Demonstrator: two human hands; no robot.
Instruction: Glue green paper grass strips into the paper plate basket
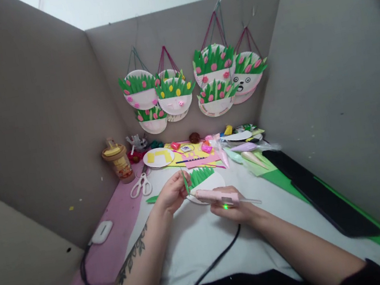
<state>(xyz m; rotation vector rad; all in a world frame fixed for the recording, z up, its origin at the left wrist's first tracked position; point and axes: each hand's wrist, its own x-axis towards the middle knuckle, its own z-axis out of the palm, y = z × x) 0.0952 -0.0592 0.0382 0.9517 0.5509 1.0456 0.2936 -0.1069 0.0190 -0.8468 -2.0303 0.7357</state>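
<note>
Between its fingers my left hand (173,193) pinches a green paper leaf (185,182), held upright. My right hand (230,206) is wrapped round a pink glue gun (215,195) with a lit green light and a clear glue stick out of its back. The gun's nozzle is at the leaf's lower end; whether they touch I cannot tell. Behind both hands lies a white paper plate (214,182) with a row of green paper grass (201,175) on it. Another green leaf (152,200) lies left of my left hand.
White scissors (141,185) and a lidded drink cup (120,163) stand at the left. A plate with yellow pieces (159,157), coloured papers and piping bags (245,147) line the back. A black board (318,194) lies right. The gun's cord (219,260) trails toward me. Decorated plates (175,96) hang behind.
</note>
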